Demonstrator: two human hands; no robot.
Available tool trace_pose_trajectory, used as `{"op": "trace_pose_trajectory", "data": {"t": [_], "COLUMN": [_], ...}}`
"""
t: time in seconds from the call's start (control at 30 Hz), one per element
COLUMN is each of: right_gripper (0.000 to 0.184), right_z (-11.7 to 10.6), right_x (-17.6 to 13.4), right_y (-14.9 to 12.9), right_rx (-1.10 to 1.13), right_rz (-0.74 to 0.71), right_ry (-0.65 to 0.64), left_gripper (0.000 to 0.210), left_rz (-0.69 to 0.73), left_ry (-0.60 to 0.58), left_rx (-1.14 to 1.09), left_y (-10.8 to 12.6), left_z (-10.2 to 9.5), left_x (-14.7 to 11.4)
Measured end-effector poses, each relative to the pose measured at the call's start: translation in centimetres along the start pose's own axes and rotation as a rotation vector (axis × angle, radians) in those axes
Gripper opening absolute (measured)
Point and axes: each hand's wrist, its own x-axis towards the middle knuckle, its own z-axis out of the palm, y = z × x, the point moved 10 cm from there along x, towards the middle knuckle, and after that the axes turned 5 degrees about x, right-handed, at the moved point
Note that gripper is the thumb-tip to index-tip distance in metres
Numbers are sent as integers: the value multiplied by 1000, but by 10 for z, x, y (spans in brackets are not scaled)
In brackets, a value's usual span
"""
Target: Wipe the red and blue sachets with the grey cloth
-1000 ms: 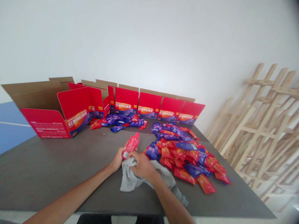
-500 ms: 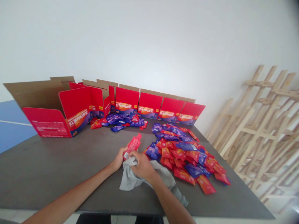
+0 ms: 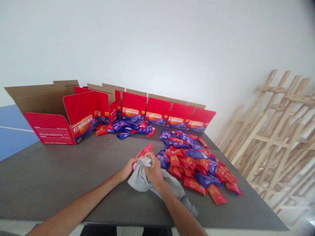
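A red spouted pouch [image 3: 145, 150] is held tilted above the table, its top end pointing away from me and to the right. My left hand [image 3: 128, 167] is closed around its lower left edge. Bunched in my closed right hand [image 3: 154, 169] is a grey cloth [image 3: 139, 178], which lies against the pouch and covers much of its face. The cloth's tail trails across the table under my right forearm. To the right of my hands spreads a large pile of red and purple pouches [image 3: 189, 160].
Red open-topped cartons [image 3: 83, 118] stand at the left and in a row along the back [image 3: 157, 113]. A smaller heap of pouches [image 3: 128, 127] lies before them. Wooden frames [image 3: 273, 137] lean on the wall beyond the grey table's [image 3: 73, 170] right edge.
My right hand has moved up and slightly right with the cloth, which now hides more of the pouch. The pouch has turned and leans further right in my left hand.
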Motion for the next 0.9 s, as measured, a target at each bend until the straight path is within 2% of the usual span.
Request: {"op": "trace_pose_trajectory", "data": {"t": [0.1,0.13,0.2,0.27,0.37,0.43,0.5,0.57,0.67,0.8,0.9], "right_gripper": [32,33,34,32,27,26,28,30,32,30,26], "right_z": [32,39,44,38,18,8,7,11,13,-11,-28], "right_x": [-8,-12,-14,-11,-4,-1,0,0,1,5,4], "right_y": [-6,-7,-8,-8,-12,-17,-20,-18,-10,1,4], "right_rx": [-50,-71,-98,-92,-57,-37,-38,-59,-85,-98,-93], "right_rz": [-48,-62,-72,-63,-68,-89,-95,-79,-37,43,78], "right_ry": [-300,-364,-403,-347,-186,-122,-125,-159,-165,49,196], "left_gripper": [29,32,30,33,47,41,32,29,31,37,42], "left_rz": [65,84,134,187,192,158,138,120,62,-41,-57], "left_ry": [60,47,28,83,224,273,286,250,104,-105,-208], "left_rx": [-22,-60,-146,-174,-83,-41,-34,-13,49,130,139], "left_y": [19,26,41,52,55,51,48,45,34,13,6], "left_z": [-5,-3,1,-4,-21,-30,-33,-30,-10,19,32], "left_x": [-1,-1,-1,1,5,7,8,7,4,-5,-10]}}
